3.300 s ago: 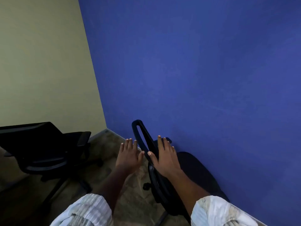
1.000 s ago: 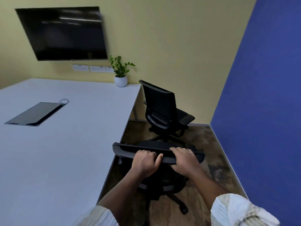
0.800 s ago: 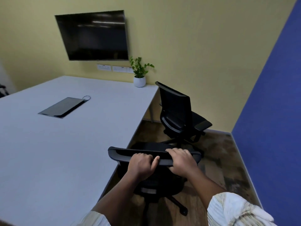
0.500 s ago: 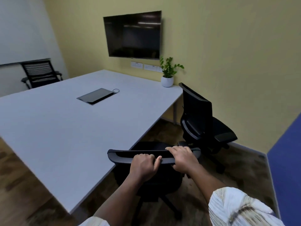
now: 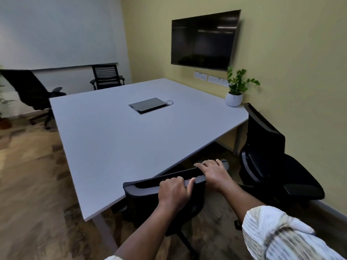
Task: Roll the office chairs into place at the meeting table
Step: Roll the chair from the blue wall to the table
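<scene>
Head view: your left hand and right hand have fingers wrapped over the chair's top rail, at the counter's near edge by its near corner. Seat looks partly under. Next, I'd judge: push straight in, square the back to the edge.

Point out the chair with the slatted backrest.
The far chair against the white wall, past the table's far edge. Its back shows horizontal slats; the other three chairs' backs look solid black.
</scene>
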Action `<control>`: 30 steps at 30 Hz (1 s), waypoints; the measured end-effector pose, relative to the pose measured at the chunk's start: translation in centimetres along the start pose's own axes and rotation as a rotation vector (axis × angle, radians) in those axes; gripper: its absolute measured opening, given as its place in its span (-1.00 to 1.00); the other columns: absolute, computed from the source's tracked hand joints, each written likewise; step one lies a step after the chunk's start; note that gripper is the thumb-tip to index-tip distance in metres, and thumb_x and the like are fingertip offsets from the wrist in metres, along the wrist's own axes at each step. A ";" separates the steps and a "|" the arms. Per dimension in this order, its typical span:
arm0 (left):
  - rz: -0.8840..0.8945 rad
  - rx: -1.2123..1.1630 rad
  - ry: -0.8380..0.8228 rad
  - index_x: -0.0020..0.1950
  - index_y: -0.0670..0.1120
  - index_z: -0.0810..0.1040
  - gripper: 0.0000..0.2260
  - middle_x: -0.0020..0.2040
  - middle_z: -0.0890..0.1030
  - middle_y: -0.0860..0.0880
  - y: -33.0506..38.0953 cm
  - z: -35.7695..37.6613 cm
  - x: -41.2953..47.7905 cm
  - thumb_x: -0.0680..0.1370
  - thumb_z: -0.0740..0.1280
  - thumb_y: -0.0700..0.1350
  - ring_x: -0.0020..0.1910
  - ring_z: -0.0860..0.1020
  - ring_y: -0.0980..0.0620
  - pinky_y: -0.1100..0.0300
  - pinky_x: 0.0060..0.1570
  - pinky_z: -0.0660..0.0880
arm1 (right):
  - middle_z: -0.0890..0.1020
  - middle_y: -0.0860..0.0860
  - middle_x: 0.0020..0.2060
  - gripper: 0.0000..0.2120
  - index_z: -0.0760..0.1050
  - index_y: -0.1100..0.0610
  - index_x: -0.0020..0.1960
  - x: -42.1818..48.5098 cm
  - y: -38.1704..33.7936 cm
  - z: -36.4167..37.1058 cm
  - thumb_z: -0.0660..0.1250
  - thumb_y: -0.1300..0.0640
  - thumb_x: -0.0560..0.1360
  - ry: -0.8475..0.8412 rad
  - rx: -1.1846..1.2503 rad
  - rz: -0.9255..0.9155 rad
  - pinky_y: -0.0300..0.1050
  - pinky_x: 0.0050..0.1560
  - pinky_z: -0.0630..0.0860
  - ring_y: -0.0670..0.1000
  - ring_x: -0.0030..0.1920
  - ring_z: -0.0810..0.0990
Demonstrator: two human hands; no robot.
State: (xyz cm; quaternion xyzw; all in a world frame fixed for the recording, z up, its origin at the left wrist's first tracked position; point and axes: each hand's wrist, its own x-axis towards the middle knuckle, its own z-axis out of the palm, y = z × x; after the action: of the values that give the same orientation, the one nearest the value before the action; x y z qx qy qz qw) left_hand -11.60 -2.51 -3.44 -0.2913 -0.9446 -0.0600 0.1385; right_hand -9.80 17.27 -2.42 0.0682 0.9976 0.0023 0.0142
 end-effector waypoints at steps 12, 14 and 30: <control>-0.237 0.010 -0.030 -0.20 -0.03 0.40 -0.44 -0.32 0.55 -0.02 0.1 1.6 5.4 0.60 -0.11 0.38 -0.35 0.54 -0.07 0.07 -0.36 0.35 | 0.20 0.14 0.57 -0.33 0.12 0.07 0.60 9.0 1.9 -0.4 0.29 0.17 0.55 0.033 0.039 -0.117 0.21 0.56 -0.08 0.18 0.61 0.02; -0.251 0.008 -0.027 -0.21 -0.02 0.40 -0.44 -0.33 0.54 -0.01 -1.1 1.7 5.6 0.59 -0.11 0.38 -0.36 0.53 -0.05 0.05 -0.33 0.42 | 0.20 0.14 0.57 -0.33 0.12 0.06 0.60 9.9 1.6 -0.5 0.28 0.16 0.55 0.013 0.064 -0.159 0.22 0.56 -0.10 0.19 0.60 0.02; -0.344 -0.017 0.190 -0.16 -0.09 0.45 -0.56 -0.24 0.49 -0.06 3.0 3.0 11.8 0.58 0.07 0.25 -0.24 0.47 -0.12 0.03 -0.25 0.35 | 0.08 0.15 0.62 -0.24 0.00 0.03 0.64 13.0 12.8 -1.9 0.27 -0.20 0.60 0.031 0.206 -0.390 0.16 0.60 -0.03 0.17 0.62 -0.01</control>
State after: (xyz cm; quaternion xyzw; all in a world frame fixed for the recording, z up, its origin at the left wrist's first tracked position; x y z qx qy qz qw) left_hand -19.96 6.84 -2.68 -0.1198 -0.9626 -0.1181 0.2122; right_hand -21.00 31.69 -0.80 -0.1249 0.9869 -0.1014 -0.0080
